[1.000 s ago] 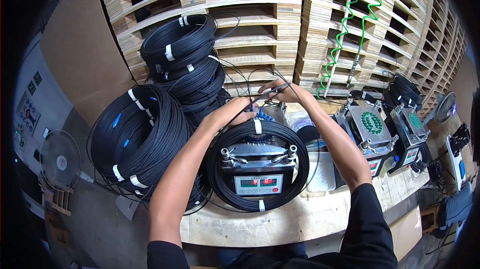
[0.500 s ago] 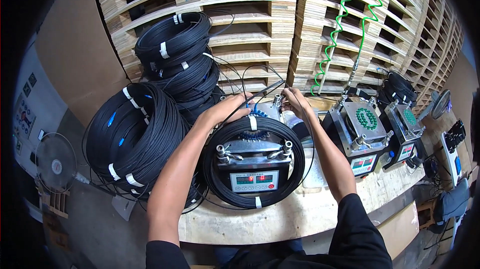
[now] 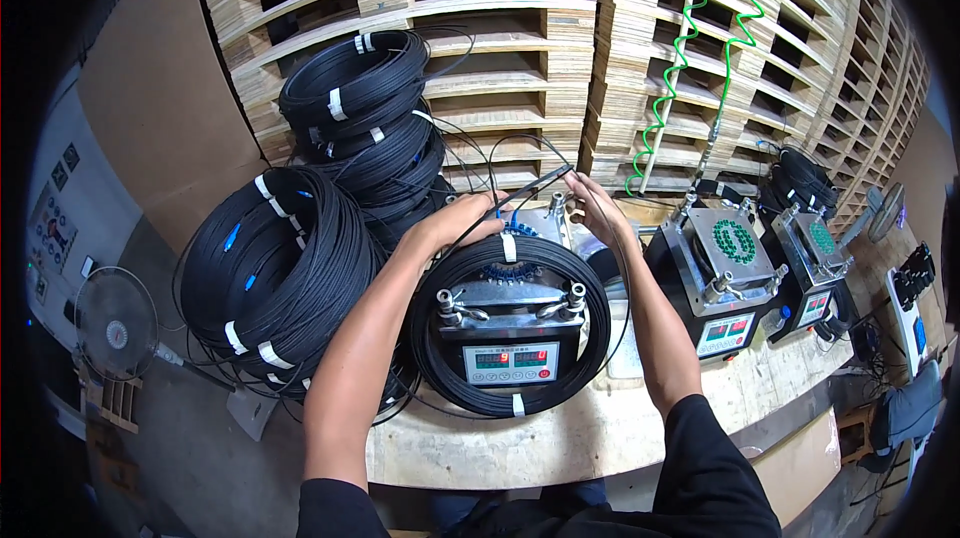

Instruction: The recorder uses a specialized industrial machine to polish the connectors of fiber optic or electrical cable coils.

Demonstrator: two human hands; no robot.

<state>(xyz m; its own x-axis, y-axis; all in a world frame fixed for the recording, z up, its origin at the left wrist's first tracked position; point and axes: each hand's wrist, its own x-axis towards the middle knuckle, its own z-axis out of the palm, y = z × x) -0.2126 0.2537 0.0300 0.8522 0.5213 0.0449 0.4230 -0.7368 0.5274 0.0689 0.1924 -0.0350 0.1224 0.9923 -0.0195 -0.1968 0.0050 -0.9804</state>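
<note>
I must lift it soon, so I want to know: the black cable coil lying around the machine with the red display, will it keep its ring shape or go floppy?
The black cable coil would probably hold its ring: white ties bind it at top and bottom. Between ties it may sag somewhat. Many wraps suggest noticeable weight. The loose end between the left hand and the right hand looks thin and floppy.

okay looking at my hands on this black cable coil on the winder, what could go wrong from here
The loose cable end stretched between your left hand and right hand could kink or spring free if you let go. The cable coil on the winding machine shows only two white ties, so turns might slip off. The stacked coils behind lean and could slide onto your work.
</note>
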